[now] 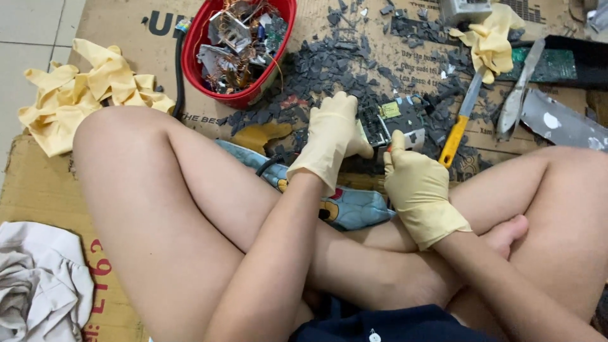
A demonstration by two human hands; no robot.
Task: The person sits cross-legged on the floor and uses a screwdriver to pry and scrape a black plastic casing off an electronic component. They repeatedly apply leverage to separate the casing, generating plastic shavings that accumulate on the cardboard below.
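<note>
While the person sits cross-legged on flattened brown cardboard (44,190), the head camera looks straight down at both gloved hands, which meet over a small dark electronic part with a circuit board (389,123); it sits low, just above the cardboard in front of the crossed shins, where any bits that break off would land on the sheet; the left hand (332,139), in a cream rubber glove, curls round the part's left side, fingers closed over the top and thumb pressing in, seemingly to steady it; the right hand (415,187), gloved the same way, is closed in a fist with the thumb up against the part's near edge; a speck of red shows by that thumb, though whether it grips a tool I cannot tell; dark grey broken fragments (329,63) lie scattered across the cardboard beyond the hands; further back stands a red plastic tub (250,96) heaped with copper wire and metal scraps, within arm's reach on the left; to the right lies a yellow-handled blade tool (461,120), handle towards the person, handy for the right hand; beside it, a second flat metal blade (516,95); crumpled spare yellow gloves (69,95) rest at far left, another pair (491,41) at top right; a grey-white cloth (38,285) lies at the lower left corner.
</note>
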